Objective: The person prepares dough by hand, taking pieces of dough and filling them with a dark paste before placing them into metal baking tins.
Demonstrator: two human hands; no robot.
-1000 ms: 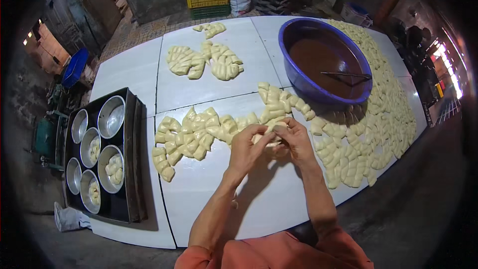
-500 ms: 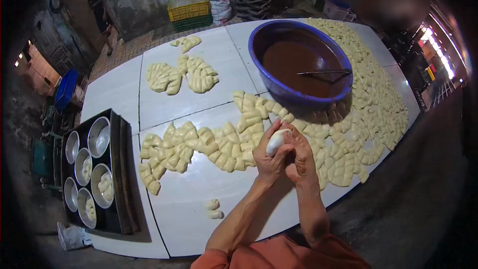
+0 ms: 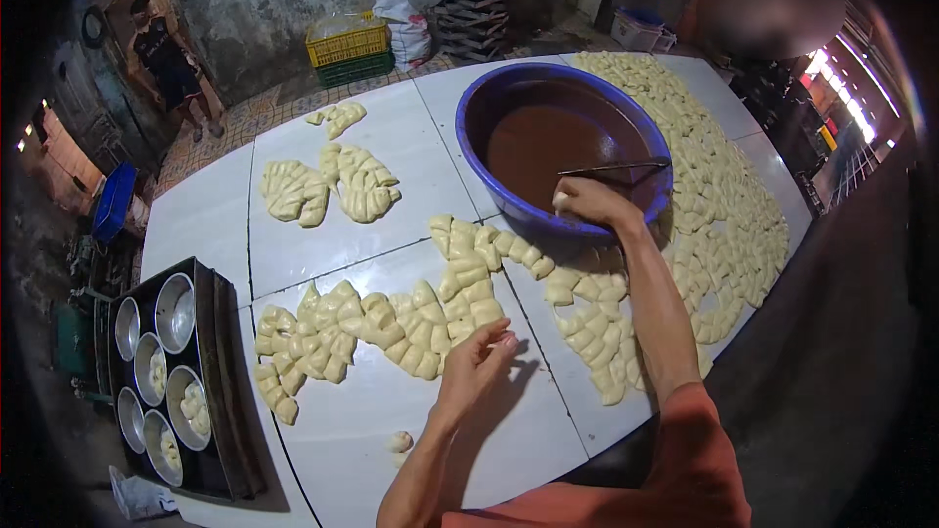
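Observation:
My right hand (image 3: 599, 203) reaches over the near side of a blue basin (image 3: 469, 152) of dark brown, smooth-topped filling (image 3: 538, 142). Its fingers are closed around a small whitish piece of dough (image 3: 560, 200), mostly hidden by the hand. A dark flat stick (image 3: 621, 167) lies across the basin just beyond my knuckles. Above the white table (image 3: 391, 450), my left hand (image 3: 481, 357) hovers at the near edge of a band of pale cut dough pieces (image 3: 416, 328). Its fingers are loosely bent and apart, with nothing seen in them.
At left, a black tray (image 3: 210, 293) carries several round metal pans (image 3: 176, 313), some holding dough. Many dough pieces (image 3: 714, 196) cover the table's right side. More dough (image 3: 362, 186) lies farther back. A person (image 3: 166, 59) stands by the far-left doorway. Crates (image 3: 347, 39) stand behind the table.
My hands, earlier together around a white dough ball, have parted. The right has moved forward into the basin; the left has shifted left and lower. The person by the doorway has come further into view.

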